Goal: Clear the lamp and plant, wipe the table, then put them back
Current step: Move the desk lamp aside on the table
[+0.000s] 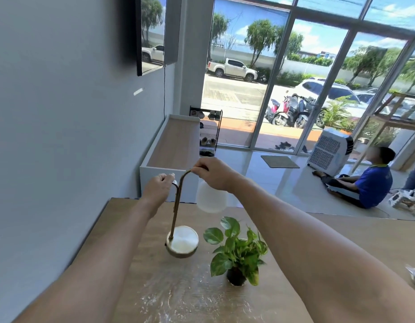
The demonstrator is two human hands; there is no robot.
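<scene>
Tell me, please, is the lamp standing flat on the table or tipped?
Tipped: the lamp leans, its round base tilted with the underside edge visible above the table, both hands gripping its curved top.

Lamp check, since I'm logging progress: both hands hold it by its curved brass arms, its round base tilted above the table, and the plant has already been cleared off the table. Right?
Not quite. The head view shows the plant in its dark pot on the table, beside the lamp. The rest holds: left hand and right hand grip the curved arms, base tilted.
</scene>
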